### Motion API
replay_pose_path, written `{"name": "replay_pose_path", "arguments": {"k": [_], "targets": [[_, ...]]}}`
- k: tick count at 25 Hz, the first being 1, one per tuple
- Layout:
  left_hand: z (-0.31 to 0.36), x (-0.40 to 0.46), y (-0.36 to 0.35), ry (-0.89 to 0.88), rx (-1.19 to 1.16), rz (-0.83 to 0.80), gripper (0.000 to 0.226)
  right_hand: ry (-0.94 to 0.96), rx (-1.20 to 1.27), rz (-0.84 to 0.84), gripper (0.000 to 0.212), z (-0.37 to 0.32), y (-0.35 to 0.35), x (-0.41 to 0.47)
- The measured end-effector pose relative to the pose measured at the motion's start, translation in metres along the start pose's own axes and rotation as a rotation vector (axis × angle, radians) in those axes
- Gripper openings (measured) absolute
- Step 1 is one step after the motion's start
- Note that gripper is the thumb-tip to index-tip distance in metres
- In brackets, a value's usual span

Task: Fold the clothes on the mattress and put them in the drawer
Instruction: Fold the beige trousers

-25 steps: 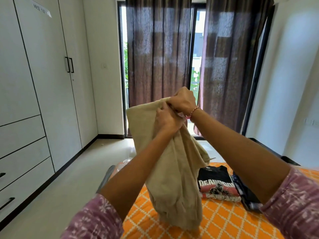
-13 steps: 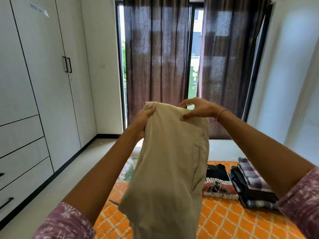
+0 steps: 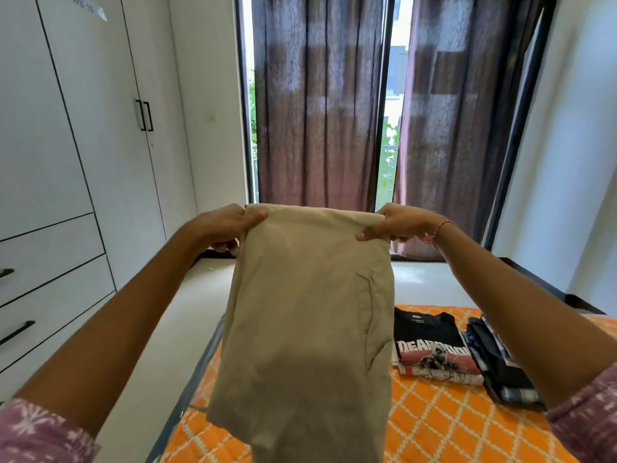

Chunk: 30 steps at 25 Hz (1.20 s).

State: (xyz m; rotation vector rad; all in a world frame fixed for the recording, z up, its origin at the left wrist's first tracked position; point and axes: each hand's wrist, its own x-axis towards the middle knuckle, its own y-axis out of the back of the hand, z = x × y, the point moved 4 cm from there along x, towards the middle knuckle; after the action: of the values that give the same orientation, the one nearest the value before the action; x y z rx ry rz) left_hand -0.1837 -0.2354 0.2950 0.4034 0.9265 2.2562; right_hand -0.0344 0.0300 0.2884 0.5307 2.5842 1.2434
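The beige garment [image 3: 300, 315] runs off the bottom edge at six o'clock, so its lower end goes unseen — and it hides the near-left stretch of the orange mattress [image 3: 444, 426]. At four o'clock the right forearm covers part of the dark folded stack [image 3: 494, 359]. The wardrobe label [image 3: 88, 6] at eleven o'clock is blurred — unreadable.

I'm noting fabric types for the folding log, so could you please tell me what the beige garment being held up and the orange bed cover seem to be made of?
Beige garment: looks like a matte woven cotton or twill, opaque, hanging in soft creases with a stitched pocket seam.
Orange bed cover: seems a quilted cotton-like fabric, matte, with a white diamond pattern; the fibre itself cannot be confirmed.
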Motion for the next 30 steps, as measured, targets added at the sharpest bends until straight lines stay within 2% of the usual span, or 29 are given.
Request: {"name": "replay_pose_path", "arguments": {"k": [2, 4, 6, 8, 10, 13, 16, 18, 20, 22, 24, 26, 27, 30], "targets": [[-0.008, 0.01, -0.003, 0.171, -0.326, -0.044, 0.044, -0.028, 0.111, 0.025, 0.037, -0.011, -0.01, 0.018], [-0.01, 0.023, -0.01, 0.219, -0.623, -0.06, 0.044, -0.078, 0.356, 0.067, 0.031, -0.017, -0.023, 0.036], [-0.012, 0.041, -0.008, 0.086, -0.62, 0.047, 0.04, -0.02, 0.426, 0.271, 0.019, -0.025, -0.022, 0.055], [-0.005, 0.058, 0.006, -0.122, -0.584, 0.189, 0.044, 0.141, 0.329, 0.5, 0.019, -0.04, -0.007, 0.07], [0.003, 0.068, 0.022, -0.258, -0.59, 0.269, 0.045, 0.306, 0.281, 0.674, 0.024, -0.058, 0.008, 0.072], [-0.002, 0.072, 0.022, -0.356, -0.617, 0.332, 0.03, 0.454, 0.306, 0.84, 0.034, -0.056, 0.004, 0.055], [-0.059, 0.053, -0.041, -0.346, -0.449, 0.292, 0.03, 0.446, 0.191, 0.91, 0.035, 0.004, -0.064, 0.02], [-0.117, 0.028, -0.109, -0.288, -0.108, 0.196, 0.027, 0.344, 0.168, 0.829, 0.033, 0.07, -0.139, -0.011], [-0.172, -0.008, -0.179, -0.205, 0.259, 0.051, 0.023, 0.151, 0.203, 0.64, 0.039, 0.133, -0.214, -0.048], [-0.208, -0.048, -0.237, -0.306, 0.535, -0.05, 0.036, 0.009, 0.063, 0.428, 0.041, 0.178, -0.277, -0.084], [-0.234, -0.079, -0.282, -0.376, 0.565, -0.186, 0.043, 0.067, -0.212, 0.274, 0.043, 0.199, -0.318, -0.112], [-0.245, -0.099, -0.302, -0.429, 0.615, -0.275, 0.021, 0.102, -0.482, 0.141, 0.034, 0.206, -0.332, -0.128], [-0.244, -0.108, -0.31, -0.433, 0.661, -0.316, 0.012, 0.039, -0.536, 0.039, 0.033, 0.209, -0.334, -0.132], [-0.235, -0.132, -0.32, -0.459, 0.799, -0.404, 0.015, -0.074, -0.575, -0.22, 0.035, 0.217, -0.344, -0.143]]}}
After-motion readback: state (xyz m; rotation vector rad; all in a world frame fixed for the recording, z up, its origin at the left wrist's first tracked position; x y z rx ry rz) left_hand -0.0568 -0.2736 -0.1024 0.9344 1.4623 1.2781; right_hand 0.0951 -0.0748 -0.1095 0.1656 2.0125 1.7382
